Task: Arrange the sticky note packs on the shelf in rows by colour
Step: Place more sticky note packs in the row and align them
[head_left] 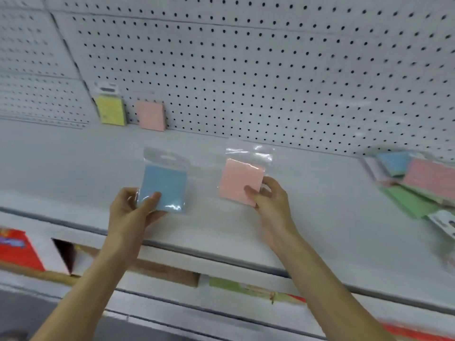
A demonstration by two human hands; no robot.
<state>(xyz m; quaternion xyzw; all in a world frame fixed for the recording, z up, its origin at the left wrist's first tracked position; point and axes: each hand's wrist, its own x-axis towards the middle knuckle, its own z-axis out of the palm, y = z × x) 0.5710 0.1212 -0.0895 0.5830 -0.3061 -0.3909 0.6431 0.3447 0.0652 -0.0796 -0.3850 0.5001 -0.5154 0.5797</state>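
The white shelf (pixel 73 168) carries a jumbled pile (pixel 423 183) of pink, blue and green packs at its right end. Above the middle, the left hand (pixel 130 212) pinches a clear-bagged blue pack (pixel 165 183) and the right hand (pixel 270 200) pinches a pink pack (pixel 240 178). A yellow pack (pixel 110 110) and a rear pink pack (pixel 151 115) lean on the pegboard (pixel 270 70).

A pale grey shelf (pixel 73 168) runs across the view, its front edge a rounded grey lip. Behind the shelf rises a white pegboard wall (pixel 270 70) dotted with dark holes and evenly lit. Below the shelf, a lower tier holds a red box (pixel 17 252) and brown cardboard (pixel 167 271).
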